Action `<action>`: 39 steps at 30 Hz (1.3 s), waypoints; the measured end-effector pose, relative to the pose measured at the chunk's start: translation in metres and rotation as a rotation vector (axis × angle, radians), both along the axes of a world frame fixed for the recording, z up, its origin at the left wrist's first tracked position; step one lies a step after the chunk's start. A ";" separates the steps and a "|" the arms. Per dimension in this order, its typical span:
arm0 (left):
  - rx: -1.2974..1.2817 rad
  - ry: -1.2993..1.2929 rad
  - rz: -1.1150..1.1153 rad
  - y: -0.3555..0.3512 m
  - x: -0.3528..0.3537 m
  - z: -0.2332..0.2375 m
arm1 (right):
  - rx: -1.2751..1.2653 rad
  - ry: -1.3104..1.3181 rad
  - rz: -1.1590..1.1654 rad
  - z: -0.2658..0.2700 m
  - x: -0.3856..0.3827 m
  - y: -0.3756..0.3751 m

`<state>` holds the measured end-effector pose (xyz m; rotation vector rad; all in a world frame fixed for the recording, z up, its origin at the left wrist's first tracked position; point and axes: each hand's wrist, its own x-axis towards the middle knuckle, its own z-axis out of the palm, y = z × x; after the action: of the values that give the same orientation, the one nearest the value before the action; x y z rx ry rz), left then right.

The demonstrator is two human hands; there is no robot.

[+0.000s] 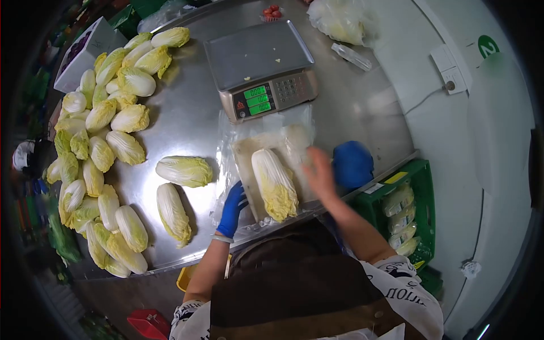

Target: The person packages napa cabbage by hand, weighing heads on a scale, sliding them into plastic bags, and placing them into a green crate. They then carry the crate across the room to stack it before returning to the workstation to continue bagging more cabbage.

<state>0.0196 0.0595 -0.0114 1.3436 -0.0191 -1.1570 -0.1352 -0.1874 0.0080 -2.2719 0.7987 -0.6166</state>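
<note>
A napa cabbage [274, 182] lies lengthwise on a sheet of clear plastic wrap [266, 133] spread over a board on the steel table [187, 122]. My left hand [232, 208], in a blue glove, rests on the wrap's left edge beside the cabbage. Bare and motion-blurred, my right hand [319, 173] hovers over the wrap just right of the cabbage, fingers spread. Neither hand visibly holds the cabbage.
Two loose cabbages [184, 170] lie left of the wrap, and a pile of several cabbages [102, 141] fills the table's left side. A digital scale [259, 68] stands behind. A blue object [352, 164] sits at right; a green crate [419, 187] holds wrapped cabbages.
</note>
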 end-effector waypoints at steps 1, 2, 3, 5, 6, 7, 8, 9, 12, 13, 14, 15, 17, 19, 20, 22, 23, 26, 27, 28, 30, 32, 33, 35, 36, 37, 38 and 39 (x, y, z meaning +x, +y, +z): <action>-0.042 0.105 0.031 0.007 0.003 -0.013 | 0.137 0.002 -0.126 -0.010 -0.010 -0.027; -0.080 0.212 0.062 0.013 0.002 -0.020 | 0.275 0.005 -0.255 -0.025 -0.017 -0.045; -0.073 0.163 0.025 0.012 0.002 -0.022 | 0.568 0.061 -0.215 -0.033 -0.016 -0.050; -0.017 0.136 -0.028 0.002 0.001 -0.019 | 1.147 0.156 -0.122 -0.029 -0.002 -0.047; 0.009 0.121 -0.049 -0.005 0.000 -0.017 | 1.189 0.276 0.005 -0.017 0.008 -0.034; -0.004 0.163 -0.068 -0.013 -0.001 -0.013 | 1.050 0.371 0.137 -0.029 0.020 -0.019; -0.005 0.027 -0.065 -0.020 -0.008 -0.018 | 0.821 0.403 0.220 -0.030 0.032 -0.001; -0.012 -0.114 -0.065 -0.030 -0.017 -0.029 | 0.585 0.425 0.296 -0.029 0.044 0.014; 0.084 -0.521 -0.004 -0.058 -0.046 -0.025 | 0.694 0.258 0.083 -0.044 0.057 0.045; 0.166 -0.667 -0.063 -0.063 -0.053 -0.002 | 1.089 0.037 0.089 -0.004 0.058 0.043; 0.250 -0.813 -0.117 -0.064 -0.061 0.019 | 0.919 0.073 0.098 0.012 0.052 0.039; 0.195 -1.025 -0.100 -0.061 -0.072 0.023 | 0.754 0.114 0.107 0.023 0.037 0.038; -0.092 -0.796 -0.298 -0.045 -0.066 0.053 | 0.778 0.114 0.113 0.042 0.005 0.024; -0.311 -0.932 -0.519 -0.025 -0.050 0.055 | 1.120 0.094 0.073 0.059 -0.034 0.002; -0.265 -1.098 -0.662 -0.011 -0.038 0.040 | 1.271 0.113 0.028 0.065 -0.057 -0.006; -0.202 -1.341 -0.885 0.016 -0.008 -0.014 | 1.386 0.116 -0.078 0.064 -0.104 -0.011; -0.218 -1.300 -0.938 0.027 0.010 -0.031 | 1.442 0.073 -0.083 0.064 -0.122 -0.009; -0.275 -1.249 -0.810 0.017 0.021 -0.067 | 1.578 -0.017 -0.110 0.069 -0.164 0.011; -0.180 -1.092 -0.692 0.002 0.014 -0.066 | 1.594 -0.030 -0.107 0.072 -0.170 0.019; -0.089 -0.944 -0.575 -0.022 0.004 -0.056 | 1.602 -0.051 -0.097 0.075 -0.172 0.022; -0.134 -0.894 -0.378 -0.059 -0.015 -0.052 | 1.571 -0.013 -0.056 0.081 -0.172 0.026; -0.149 -0.798 -0.428 -0.084 -0.028 -0.030 | 1.531 0.044 -0.022 0.089 -0.172 0.032; -0.206 -0.926 -0.444 -0.086 -0.030 -0.024 | 1.505 0.079 -0.001 0.094 -0.169 0.033; -0.319 -1.197 -0.463 -0.088 -0.026 -0.019 | 1.512 0.121 0.061 0.100 -0.159 0.037; -0.318 -1.180 -0.498 -0.086 -0.020 -0.027 | 1.525 0.163 0.082 0.099 -0.153 0.037; -0.317 -1.161 -0.540 -0.079 -0.012 -0.045 | 1.542 0.202 0.100 0.097 -0.147 0.038; -0.310 -1.137 -0.587 -0.072 -0.009 -0.055 | 1.567 0.243 0.117 0.096 -0.141 0.043; -0.223 -0.937 -0.573 -0.070 -0.009 -0.067 | 1.597 0.320 0.107 0.100 -0.134 0.045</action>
<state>0.0105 -0.0108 -0.0786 1.6094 -1.2350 -0.8340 -0.2690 -0.1420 0.1080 -0.8811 0.8146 0.4175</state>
